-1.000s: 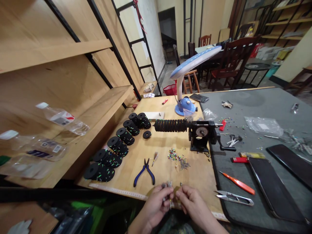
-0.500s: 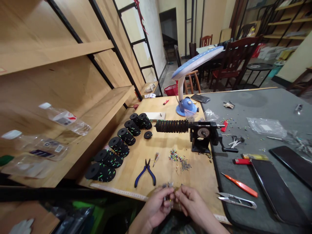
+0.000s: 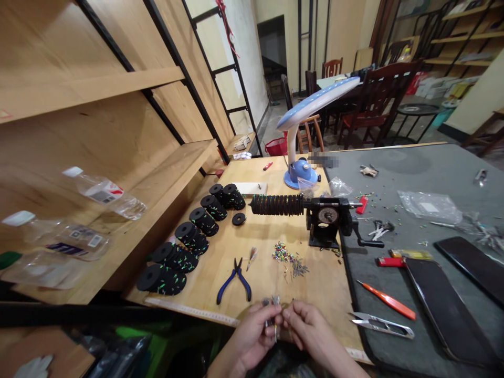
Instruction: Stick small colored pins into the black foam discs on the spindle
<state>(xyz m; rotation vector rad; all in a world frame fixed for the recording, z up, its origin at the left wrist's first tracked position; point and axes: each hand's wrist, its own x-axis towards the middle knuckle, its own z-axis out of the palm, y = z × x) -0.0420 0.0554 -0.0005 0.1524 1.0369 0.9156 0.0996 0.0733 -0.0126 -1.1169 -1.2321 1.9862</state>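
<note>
My left hand (image 3: 255,328) is closed around some small grey-topped pieces (image 3: 275,300) at the table's front edge. A thin pale piece shows below its fingers. My right hand (image 3: 309,323) is pinched close against the left one, fingertips nearly meeting; anything in its pinch is too small to name. Beyond the hands lie a pile of coloured beads (image 3: 281,251) and a heap of small grey metal pieces (image 3: 300,268). Blue-handled pliers (image 3: 236,282) lie with their jaws pointing away, left of the heap. A small pointed packet (image 3: 252,257) is beside them.
A black hand-cranked winder (image 3: 327,220) carries black discs (image 3: 277,205) on its shaft. Stacks of black foam spools (image 3: 162,279) line the left edge. A blue lamp (image 3: 301,173) stands behind. Thread snips (image 3: 384,324), an orange-handled tool (image 3: 388,300) and phones (image 3: 444,310) lie on the grey mat.
Both hands stay at almost the same spot. The left fingers and the small piece below them have shifted slightly. Everything on the table keeps its place.
</note>
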